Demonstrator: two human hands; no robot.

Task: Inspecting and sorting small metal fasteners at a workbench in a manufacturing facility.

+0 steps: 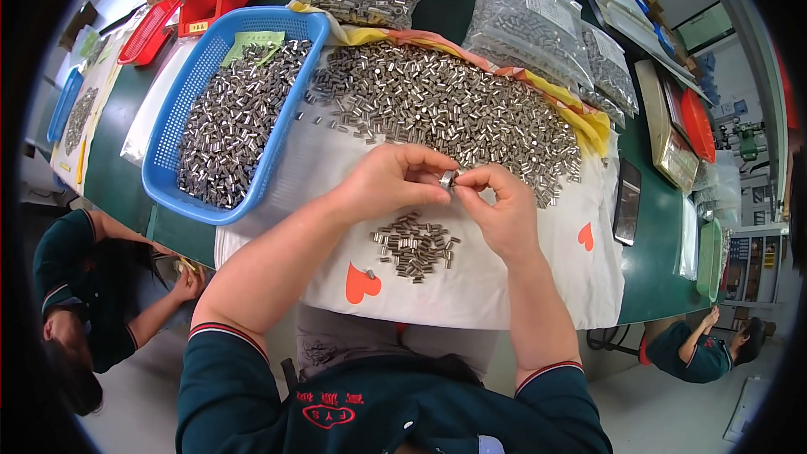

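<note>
My left hand (388,178) pinches a small shiny metal cylinder (446,178) between thumb and fingertips. Against its right side, the thumb and forefinger of my right hand (503,206) are closed together; what lies between them is too small to make out. Just below my hands, a small pile of metal cylinders (414,249) rests on the white cloth (496,303). Beyond my hands spreads a much larger heap of the same cylinders (454,105). A single cylinder lies by the red heart print (361,284) on the cloth.
On the left, a blue perforated basket (151,160) holds many metal pieces. Bags of metal parts (530,21) stand at the back behind a yellow-orange cloth edge (588,122). A phone (627,202) lies to the right. Other people (92,277) sit at both sides.
</note>
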